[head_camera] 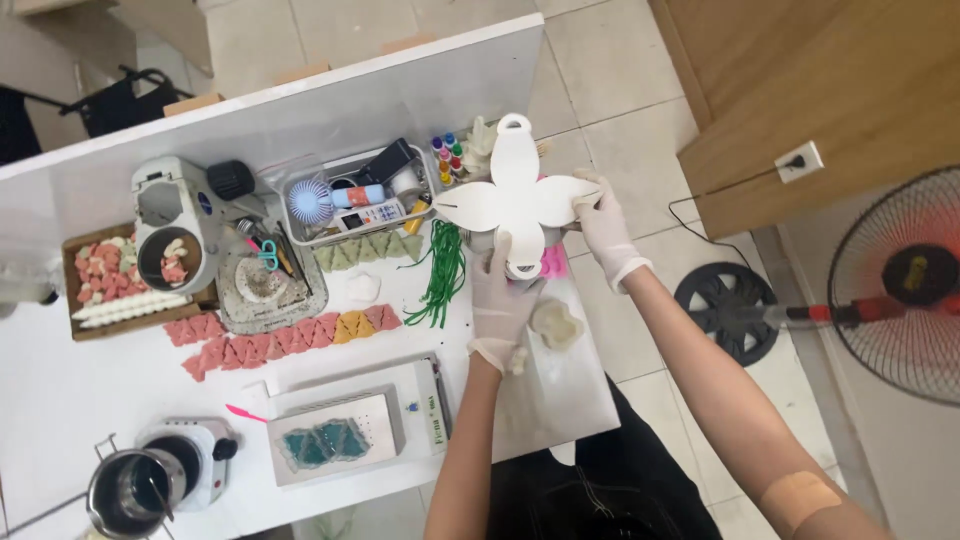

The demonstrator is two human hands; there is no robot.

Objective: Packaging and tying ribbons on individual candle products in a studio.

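Both of my hands wear white gloves and hold up a flat white card cutout [515, 195] shaped like a four-petalled flower with a loop at its top. My left hand [500, 290] grips its lower petal from underneath. My right hand [603, 222] pinches its right petal. The cutout hangs over the right part of the white table [60, 370], above a pink object [553, 262] and a pale flower-shaped mould [556, 322].
On the table lie green strands [445, 275], rows of pink and green triangular pieces [270, 340], a tray with a small fan and bottles [350, 205], a box of pink pieces [100, 280], a white scale [345, 430], a hotplate with pot [150, 480]. A standing fan [900, 285] is on the floor at right.
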